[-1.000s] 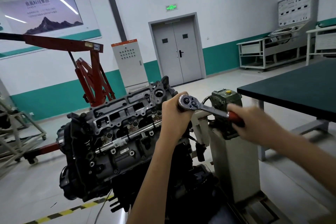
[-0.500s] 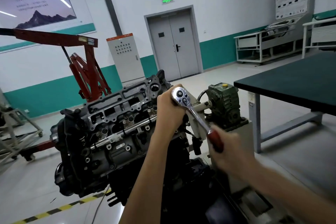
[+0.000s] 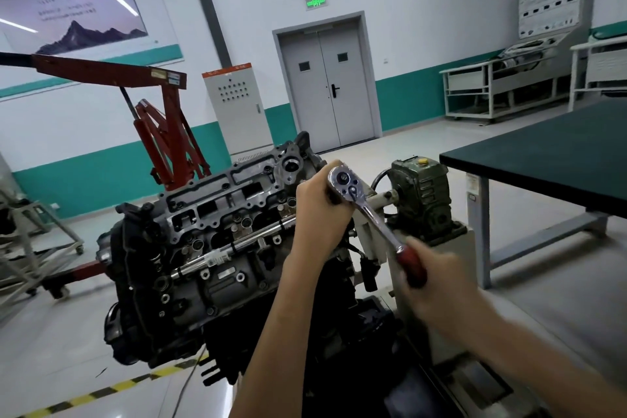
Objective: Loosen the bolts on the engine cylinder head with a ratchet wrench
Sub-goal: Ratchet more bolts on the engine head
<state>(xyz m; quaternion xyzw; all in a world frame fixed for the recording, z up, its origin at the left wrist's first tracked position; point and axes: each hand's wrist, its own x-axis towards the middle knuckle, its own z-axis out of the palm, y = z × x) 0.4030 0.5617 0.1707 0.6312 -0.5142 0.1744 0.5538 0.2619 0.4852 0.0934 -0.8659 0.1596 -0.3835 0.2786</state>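
Workshop engine stand (image 3: 471, 254): ratchet wrench (image 3: 373, 214) at right end of cylinder head (image 3: 220, 210), left hand (image 3: 322, 210) fingers wrapped under its drive end, right hand (image 3: 437, 285) gripping the handle, now swung downward; one loosening stroke likely delivered

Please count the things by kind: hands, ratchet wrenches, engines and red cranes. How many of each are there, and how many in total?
Hands: 2 (left hand, right hand)
Ratchet wrench: 1
Engine: 1
Red crane: 1
Total: 5
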